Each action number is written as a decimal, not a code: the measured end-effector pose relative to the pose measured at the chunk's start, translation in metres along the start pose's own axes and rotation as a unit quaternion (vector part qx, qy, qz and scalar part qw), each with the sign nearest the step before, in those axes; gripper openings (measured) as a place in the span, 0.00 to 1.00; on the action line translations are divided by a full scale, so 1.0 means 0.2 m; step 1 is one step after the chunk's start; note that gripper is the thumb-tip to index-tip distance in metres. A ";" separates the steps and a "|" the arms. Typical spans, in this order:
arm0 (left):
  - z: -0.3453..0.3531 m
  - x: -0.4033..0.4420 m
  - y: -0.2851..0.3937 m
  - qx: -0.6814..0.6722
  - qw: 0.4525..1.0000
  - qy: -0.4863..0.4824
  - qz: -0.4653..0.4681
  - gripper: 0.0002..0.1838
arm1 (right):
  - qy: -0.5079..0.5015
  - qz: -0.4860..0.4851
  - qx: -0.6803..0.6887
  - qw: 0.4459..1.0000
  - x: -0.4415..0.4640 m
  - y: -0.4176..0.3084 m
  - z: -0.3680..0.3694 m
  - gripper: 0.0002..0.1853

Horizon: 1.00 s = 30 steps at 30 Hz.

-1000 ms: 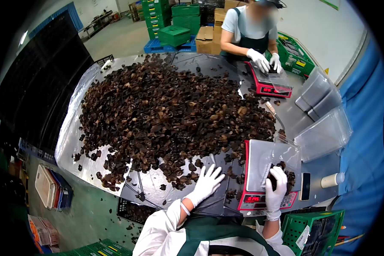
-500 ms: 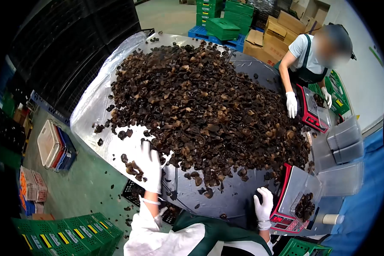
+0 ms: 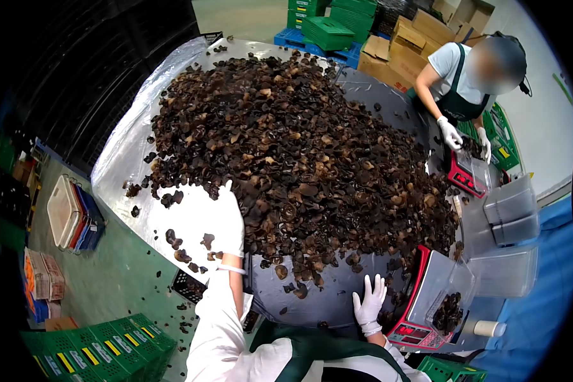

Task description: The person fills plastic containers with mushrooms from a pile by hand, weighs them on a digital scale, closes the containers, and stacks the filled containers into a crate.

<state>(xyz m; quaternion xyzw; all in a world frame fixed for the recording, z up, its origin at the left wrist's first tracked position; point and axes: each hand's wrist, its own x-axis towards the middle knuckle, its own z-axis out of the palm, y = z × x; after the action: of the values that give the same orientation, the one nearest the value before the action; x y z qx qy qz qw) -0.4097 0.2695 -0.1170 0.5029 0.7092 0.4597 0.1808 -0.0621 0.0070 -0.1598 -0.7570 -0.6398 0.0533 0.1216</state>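
A broad heap of dark brown wood ear mushrooms (image 3: 299,153) covers the table. My left hand (image 3: 229,223), white-gloved, reaches to the heap's near left edge with fingers stretched out; glare blurs its outline and nothing shows in its grip. A few loose mushrooms (image 3: 182,256) lie to its left on the shiny sheet. In front of me, my gloved right hand (image 3: 369,300) is open, fingers spread above the dark tabletop. Right of it stands a red scale (image 3: 409,331), bearing a clear plastic tub (image 3: 455,280) with some mushrooms inside.
Across the table, a co-worker's gloved hands (image 3: 451,135) are near a second red scale (image 3: 466,177). Clear tubs (image 3: 512,207) are stacked at the right. A white roll (image 3: 489,328) lies near the scale. Green crates (image 3: 102,347) stand lower left, cardboard boxes (image 3: 404,54) at the back.
My left hand has moved forward to the heap's edge. My right hand has shifted left, away from the scale, and its fingers have spread. The co-worker's hand has lifted off the heap's edge.
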 end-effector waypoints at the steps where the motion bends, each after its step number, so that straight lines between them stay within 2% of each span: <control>1: 0.07 0.01 -0.03 -0.078 0.997 -0.006 -0.015 0.21 | -0.001 0.005 0.001 1.000 -0.01 0.00 0.00 0.37; 2: 0.17 0.01 -0.05 -0.273 0.958 -0.034 -0.079 0.21 | -0.004 0.006 0.002 1.000 -0.01 -0.01 0.00 0.37; 3: 0.27 -0.01 -0.01 -0.457 0.877 -0.059 -0.140 0.21 | -0.006 0.006 0.002 1.000 -0.01 0.00 0.00 0.37; 4: 0.32 -0.03 0.06 -0.458 0.876 -0.061 -0.138 0.21 | -0.003 0.008 0.000 1.000 0.00 0.00 0.01 0.36; 7: 0.48 -0.15 0.33 -0.345 0.929 -0.132 0.005 0.22 | 0.003 0.009 0.000 1.000 0.00 0.00 0.01 0.36; 10: 0.68 -0.32 0.49 -0.265 0.942 -0.183 0.098 0.19 | 0.009 0.015 -0.005 1.000 -0.02 0.00 0.02 0.36; 11: 0.72 -0.39 0.56 -0.220 0.947 -0.189 0.138 0.19 | 0.010 0.014 -0.003 1.000 -0.01 0.00 0.02 0.36; 13: 0.85 -0.50 0.64 -0.085 0.941 -0.124 0.302 0.19 | 0.013 0.013 -0.001 1.000 -0.02 -0.01 0.01 0.36; 15: 0.82 -0.56 0.82 -0.005 0.904 -0.267 0.333 0.22 | 0.016 0.014 0.000 1.000 -0.02 -0.01 0.01 0.36; 16: 0.90 -0.64 0.80 0.005 0.900 -0.228 0.371 0.23 | 0.013 0.015 0.007 1.000 -0.03 0.00 0.01 0.36; 17: 0.85 -0.66 0.84 0.022 0.890 -0.248 0.381 0.25 | 0.011 0.018 0.012 1.000 -0.03 0.00 0.01 0.35; 21: 0.53 -0.65 0.80 -0.071 0.861 -0.237 0.445 0.26 | 0.009 0.018 0.009 1.000 0.01 0.02 0.01 0.35; 22: 0.35 -0.57 0.77 -0.040 0.868 -0.220 0.444 0.26 | 0.006 0.017 0.010 1.000 0.00 0.02 0.01 0.35; 24: 0.04 -0.40 0.60 -0.017 0.927 -0.149 0.344 0.25 | 0.011 0.014 0.011 1.000 0.00 0.02 0.01 0.35; 25: -0.04 -0.34 0.39 0.016 0.941 -0.041 0.334 0.22 | 0.012 0.012 0.013 1.000 0.00 0.02 0.01 0.35; 26: -0.13 -0.33 0.15 0.039 0.983 -0.026 0.175 0.19 | 0.016 0.010 0.012 1.000 0.00 0.02 0.02 0.35; 27: -0.18 -0.31 -0.26 0.189 0.981 -0.024 0.036 0.21 | 0.019 0.010 0.010 1.000 -0.01 0.02 0.02 0.35; 29: -0.52 -0.24 -0.51 0.186 0.962 0.195 0.046 0.24 | 0.015 0.015 -0.004 1.000 -0.02 0.02 0.02 0.36; 30: -0.62 -0.23 -0.66 0.238 0.955 0.179 0.007 0.24 | 0.017 0.009 -0.008 1.000 -0.02 0.02 0.02 0.36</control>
<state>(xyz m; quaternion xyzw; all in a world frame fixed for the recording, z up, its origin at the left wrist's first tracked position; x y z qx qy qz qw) -0.5501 0.1614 -0.1730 0.4460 0.8150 0.3618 -0.0775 -0.0603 0.0035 -0.1644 -0.7646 -0.6311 0.0367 0.1257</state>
